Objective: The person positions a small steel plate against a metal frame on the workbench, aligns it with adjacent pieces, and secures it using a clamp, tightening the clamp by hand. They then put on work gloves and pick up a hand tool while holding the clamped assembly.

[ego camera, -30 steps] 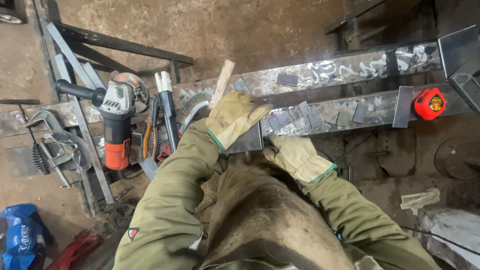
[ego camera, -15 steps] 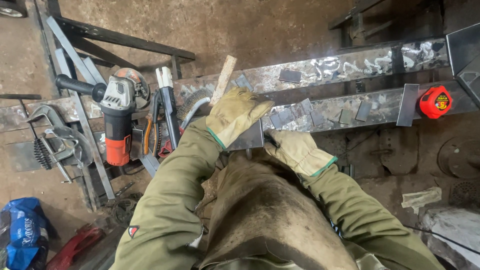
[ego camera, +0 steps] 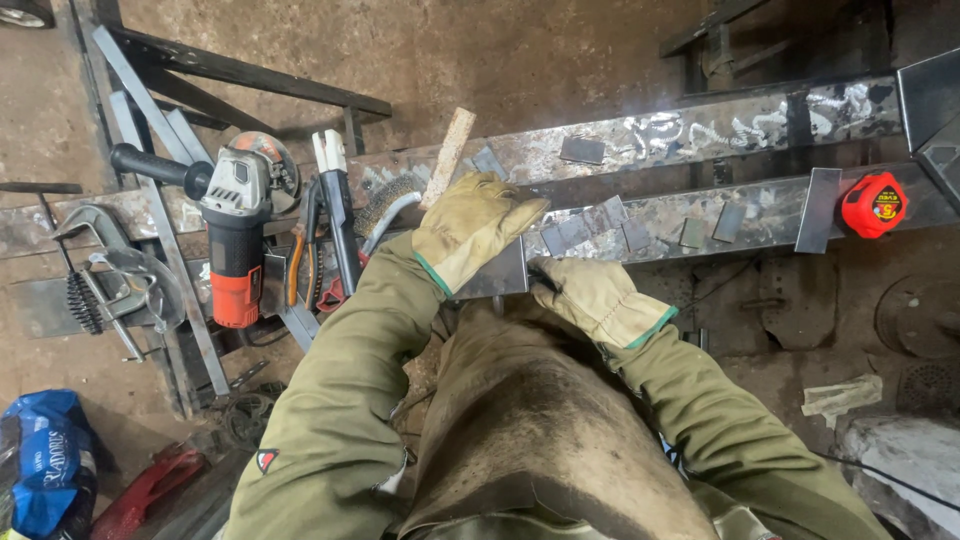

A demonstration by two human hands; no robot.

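both gloved hands pinch a small steel plate (ego camera: 497,275) against the near steel bar (ego camera: 760,215), left hand (ego camera: 472,228) closed over its top, right hand (ego camera: 592,297) gripping its edge; if either glove slips, i'd guess the plate drops or knocks the loose offcuts (ego camera: 590,232) off the bar

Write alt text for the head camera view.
Seen from above, a person's gloved left hand and right hand hold a small steel plate against a long steel beam. An orange angle grinder lies left; a red tape measure sits right.
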